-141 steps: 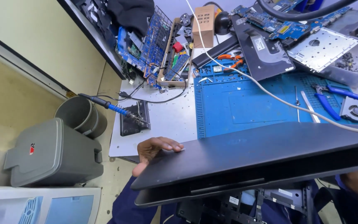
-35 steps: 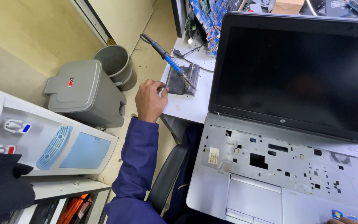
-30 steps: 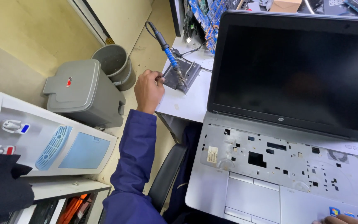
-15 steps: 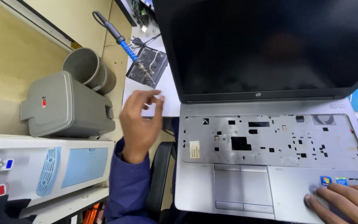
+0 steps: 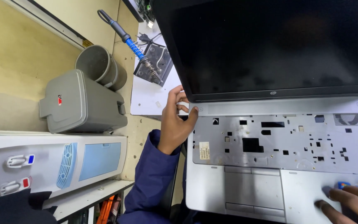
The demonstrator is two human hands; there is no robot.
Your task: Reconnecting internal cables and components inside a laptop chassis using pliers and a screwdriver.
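While the left hand [image 5: 174, 120] grips the laptop [image 5: 278, 137] at its left edge near the hinge, thumb on the deck, fingers curled round the side, the right hand [image 5: 349, 203] lies flat, fingers spread, on the front right palm rest. Laptop sits open at the worktop's [image 5: 148, 97] front edge, long axis left-right, screen [image 5: 270, 45] facing the person, keyboard bay bare. Soldering iron [image 5: 129, 41] leans in its stand [image 5: 154, 64] at the worktop's left edge. Grey bins [image 5: 85, 97] on the floor; contents not visible.
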